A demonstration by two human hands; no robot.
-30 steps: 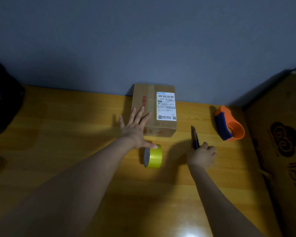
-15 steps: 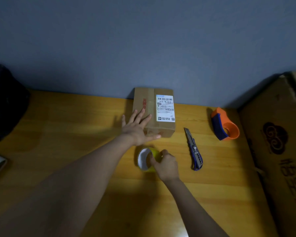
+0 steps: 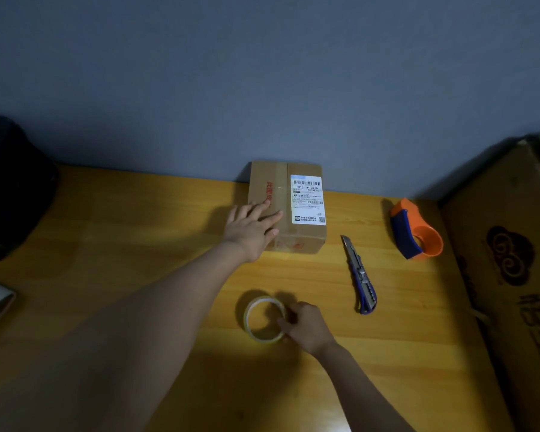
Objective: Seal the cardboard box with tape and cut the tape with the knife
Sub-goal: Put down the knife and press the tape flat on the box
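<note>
left hand [image 3: 252,230]: flat, fingers spread on cardboard box [image 3: 289,207] by wall, as before | right hand [image 3: 306,327]: pinching tape roll [image 3: 265,318], now lying flat, nearer than earlier | knife [image 3: 360,275]: on table [image 3: 138,244], unmoved, right of roll

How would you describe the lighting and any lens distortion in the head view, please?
In the head view the light is dim; the dark object at far left is nearly black. The left hand on the box and the right hand at the tape roll cast soft shadows on the table. The white label looks brightest. The wide lens enlarges the near forearm.
</note>
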